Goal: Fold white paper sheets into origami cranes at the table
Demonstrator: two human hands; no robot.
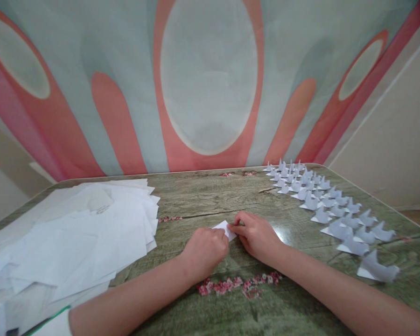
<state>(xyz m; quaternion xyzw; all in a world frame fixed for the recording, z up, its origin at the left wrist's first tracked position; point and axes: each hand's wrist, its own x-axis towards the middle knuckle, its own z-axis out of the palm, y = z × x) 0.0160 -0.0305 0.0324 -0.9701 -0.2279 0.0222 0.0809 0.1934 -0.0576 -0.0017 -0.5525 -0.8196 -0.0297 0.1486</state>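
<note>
A small piece of folded white paper (222, 226) lies between my two hands over the middle of the table. My left hand (207, 252) is closed on its near left part, the fingers curled and partly hiding it. From the right, my right hand (255, 234) pinches the paper's right edge between thumb and fingertips. Only a pointed top and a strip of the paper show, so its full shape cannot be made out.
A spread pile of white paper sheets (91, 233) covers the table's left side. Several rows of folded white paper birds (311, 200) stand along the right side. The wood-patterned table (196, 196) has printed pink flowers and meets a coloured backdrop (210, 161) behind.
</note>
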